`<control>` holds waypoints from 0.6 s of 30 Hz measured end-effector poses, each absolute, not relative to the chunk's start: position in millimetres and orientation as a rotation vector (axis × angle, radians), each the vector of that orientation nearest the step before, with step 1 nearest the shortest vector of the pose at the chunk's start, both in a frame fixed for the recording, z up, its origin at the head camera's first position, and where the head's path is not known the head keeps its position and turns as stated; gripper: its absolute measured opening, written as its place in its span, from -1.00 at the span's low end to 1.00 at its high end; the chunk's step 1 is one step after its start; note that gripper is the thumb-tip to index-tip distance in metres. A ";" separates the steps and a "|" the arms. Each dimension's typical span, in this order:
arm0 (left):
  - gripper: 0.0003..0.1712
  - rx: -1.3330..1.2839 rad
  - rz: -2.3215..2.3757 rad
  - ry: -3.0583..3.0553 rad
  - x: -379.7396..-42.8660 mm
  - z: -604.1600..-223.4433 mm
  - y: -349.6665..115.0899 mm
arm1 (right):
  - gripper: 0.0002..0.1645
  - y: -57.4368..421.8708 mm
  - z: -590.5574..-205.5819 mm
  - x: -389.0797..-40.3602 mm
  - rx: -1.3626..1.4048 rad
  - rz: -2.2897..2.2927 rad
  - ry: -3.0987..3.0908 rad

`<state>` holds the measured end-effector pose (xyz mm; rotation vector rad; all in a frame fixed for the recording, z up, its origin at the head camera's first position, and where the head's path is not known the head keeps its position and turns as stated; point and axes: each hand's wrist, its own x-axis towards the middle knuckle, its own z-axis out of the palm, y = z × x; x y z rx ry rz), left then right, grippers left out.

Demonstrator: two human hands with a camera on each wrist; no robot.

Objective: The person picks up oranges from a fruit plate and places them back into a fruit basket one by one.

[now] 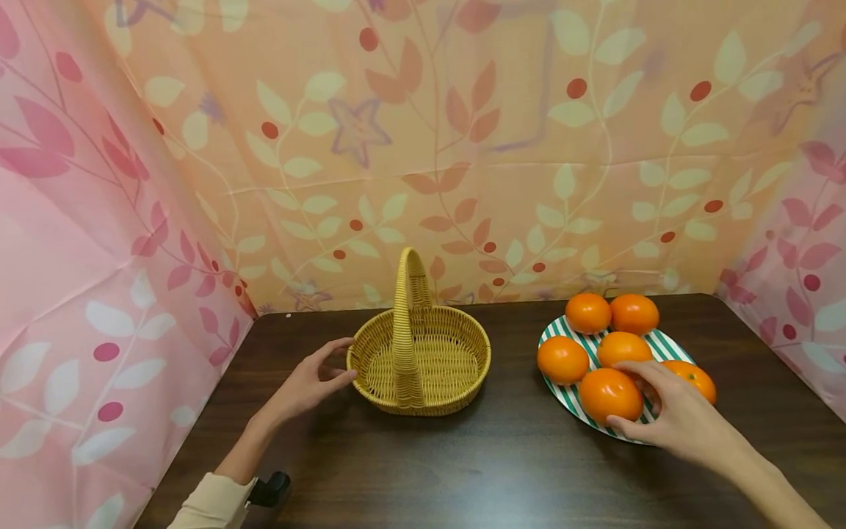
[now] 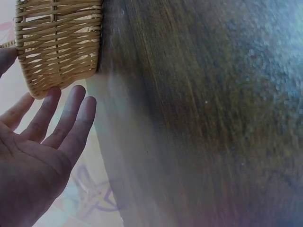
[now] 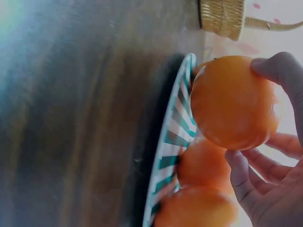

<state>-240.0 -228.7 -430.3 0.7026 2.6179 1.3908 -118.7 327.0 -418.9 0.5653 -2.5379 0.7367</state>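
A yellow wicker basket (image 1: pixel 456 397) with a tall arched handle stands at the middle of the dark table. My left hand (image 1: pixel 307 382) is at its left side, thumb and fingertips right at the rim. The left wrist view shows the fingers (image 2: pixel 78 120) of that hand loosely extended beside the woven wall (image 2: pixel 61 52). On the right, my right hand (image 1: pixel 684 411) grips the front orange (image 1: pixel 609 397) between thumb and fingers. This orange (image 3: pixel 234 101) appears large in the right wrist view, over the rim of a green-and-white striped plate (image 3: pixel 165 163).
Several other oranges, including a left one (image 1: pixel 562 360) and a back one (image 1: pixel 634 314), lie on the striped plate (image 1: pixel 568 404). Floral cloth (image 1: pixel 436 147) hangs behind and on both sides of the wooden table (image 1: pixel 423 470).
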 end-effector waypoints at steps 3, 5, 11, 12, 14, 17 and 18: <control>-0.28 0.706 1.389 2.616 -238.8 -430.5 -229.5 | -0.13 330.0 -412.9 -118.9 0.579 0.817 -2.510; -0.28 0.701 1.389 2.616 -238.5 -431.0 -229.8 | -0.11 332.5 -408.3 -119.8 0.569 0.829 -2.496; -0.26 0.677 1.388 2.616 -239.5 -432.3 -229.3 | -0.13 337.7 -395.1 -122.7 0.476 0.893 -2.513; -0.26 0.669 1.391 2.617 -239.7 -432.3 -228.9 | -0.14 338.0 -393.2 -123.5 0.468 0.913 -2.514; -0.26 0.673 1.397 2.618 -240.0 -432.7 -228.8 | -0.15 338.2 -390.5 -125.4 0.452 0.957 -2.515; -0.27 0.684 1.415 2.615 -239.7 -433.1 -228.6 | -0.17 338.9 -388.1 -128.6 0.425 1.005 -2.526; -0.27 0.690 1.421 2.613 -239.6 -433.2 -228.5 | -0.17 339.1 -387.5 -129.8 0.418 1.014 -2.531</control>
